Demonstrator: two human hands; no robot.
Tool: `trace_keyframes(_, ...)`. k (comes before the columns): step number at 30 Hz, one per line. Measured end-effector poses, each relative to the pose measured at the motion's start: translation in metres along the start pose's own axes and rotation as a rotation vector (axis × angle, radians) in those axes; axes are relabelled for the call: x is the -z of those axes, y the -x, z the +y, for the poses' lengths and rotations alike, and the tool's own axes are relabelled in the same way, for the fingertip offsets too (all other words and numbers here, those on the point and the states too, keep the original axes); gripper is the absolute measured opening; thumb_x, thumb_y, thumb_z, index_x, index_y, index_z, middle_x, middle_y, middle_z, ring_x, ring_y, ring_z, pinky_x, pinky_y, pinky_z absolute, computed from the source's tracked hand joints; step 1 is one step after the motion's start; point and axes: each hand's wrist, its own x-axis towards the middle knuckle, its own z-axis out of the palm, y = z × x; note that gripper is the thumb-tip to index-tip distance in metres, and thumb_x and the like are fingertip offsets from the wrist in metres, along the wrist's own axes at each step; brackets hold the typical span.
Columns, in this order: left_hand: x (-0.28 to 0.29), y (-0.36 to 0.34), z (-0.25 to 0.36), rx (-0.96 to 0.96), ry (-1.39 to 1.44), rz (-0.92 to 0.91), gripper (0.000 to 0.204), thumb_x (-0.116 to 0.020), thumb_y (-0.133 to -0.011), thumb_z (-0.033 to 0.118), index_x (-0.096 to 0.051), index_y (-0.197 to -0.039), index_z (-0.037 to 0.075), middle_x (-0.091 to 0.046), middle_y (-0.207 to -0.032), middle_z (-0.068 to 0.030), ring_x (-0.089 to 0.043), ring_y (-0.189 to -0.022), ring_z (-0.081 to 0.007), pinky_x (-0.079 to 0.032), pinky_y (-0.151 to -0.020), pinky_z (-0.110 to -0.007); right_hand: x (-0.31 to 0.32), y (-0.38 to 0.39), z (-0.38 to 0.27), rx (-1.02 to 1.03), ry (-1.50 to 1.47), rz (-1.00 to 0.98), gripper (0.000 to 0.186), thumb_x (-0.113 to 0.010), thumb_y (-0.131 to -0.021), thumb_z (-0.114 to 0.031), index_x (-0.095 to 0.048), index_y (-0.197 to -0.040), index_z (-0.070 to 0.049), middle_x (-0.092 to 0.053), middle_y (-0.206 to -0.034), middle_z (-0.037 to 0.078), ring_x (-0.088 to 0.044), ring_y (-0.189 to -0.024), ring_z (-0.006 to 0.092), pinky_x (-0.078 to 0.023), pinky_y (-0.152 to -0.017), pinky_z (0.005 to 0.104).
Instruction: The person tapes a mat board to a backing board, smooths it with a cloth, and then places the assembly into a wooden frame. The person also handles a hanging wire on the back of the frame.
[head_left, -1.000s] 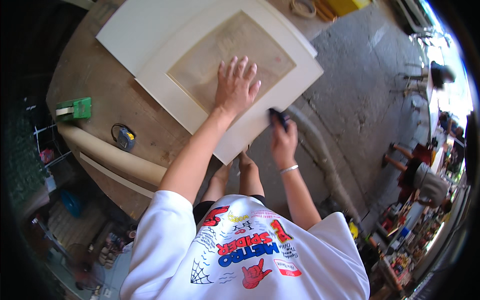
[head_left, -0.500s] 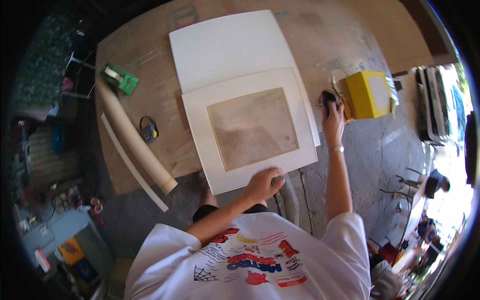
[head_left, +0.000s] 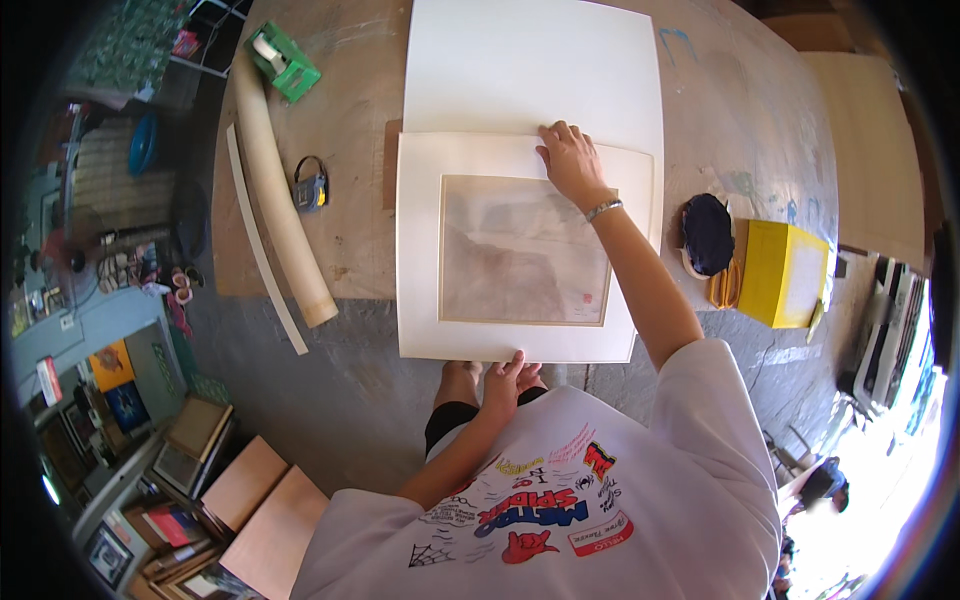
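Note:
A picture in a white mat [head_left: 420, 250] lies near the table's front edge, its faded brownish artwork [head_left: 520, 260] showing through the window. Beneath its far part is a larger blank white board [head_left: 530, 60]. My left hand [head_left: 505, 385] pinches the mat's near edge, thumb on top; its other fingers are partly hidden. Across the mat's far border rests my right hand [head_left: 574, 168], open, palm down, fingertips reaching over the edge towards the board. A bracelet circles that wrist.
Left on the table [head_left: 350, 250] are a cardboard tube [head_left: 280, 200], a pale narrow strip [head_left: 265, 240], a tape measure [head_left: 311, 190] and a green tape dispenser [head_left: 285, 62]. A dark round pad [head_left: 707, 235] and a yellow box [head_left: 775, 275] stand right. Frames and panels [head_left: 270, 520] lean at lower left.
My right hand has left the dark round pad beside the yellow box and come to the mat's far border. My left hand now grips the near edge. The view has shifted.

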Motion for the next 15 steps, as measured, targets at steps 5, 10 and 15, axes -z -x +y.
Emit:
trace_keyframes(5,-0.006,-0.002,-0.005,-0.104,-0.050,0.052,0.031,-0.067,-0.104,0.027,-0.058,-0.125,0.006,-0.070,-0.114,-0.0087,-0.072,-0.105,-0.0216,-0.062,-0.083,-0.034,-0.003,-0.008,-0.009,0.011,0.113,-0.037,0.026,-0.067,-0.099,-0.025,-0.067,-0.120,-0.009,-0.067,-0.119,0.012,-0.061,-0.117,0.0301,-0.046,-0.101,0.0473)
trace_keyframes(10,-0.001,-0.015,-0.015,-0.136,-0.027,0.003,0.030,-0.069,-0.103,0.026,-0.061,-0.123,0.006,-0.069,-0.115,-0.0082,-0.071,-0.101,-0.0194,-0.062,-0.083,-0.034,0.020,-0.048,0.022,-0.001,-0.040,-0.375,0.032,-0.062,-0.102,-0.035,-0.069,-0.114,-0.007,-0.070,-0.119,0.016,-0.065,-0.112,0.0339,-0.048,-0.098,0.0464)
trace_keyframes(15,-0.002,-0.006,-0.015,-0.201,-0.004,0.055,0.027,-0.067,-0.103,0.022,-0.061,-0.123,0.004,-0.068,-0.114,-0.0069,-0.070,-0.098,-0.0175,-0.062,-0.085,-0.035,0.070,-0.064,0.010,0.051,-0.213,-0.614,0.033,-0.062,-0.103,-0.034,-0.071,-0.108,-0.003,-0.075,-0.103,0.015,-0.069,-0.095,0.0296,-0.053,-0.087,0.0391)
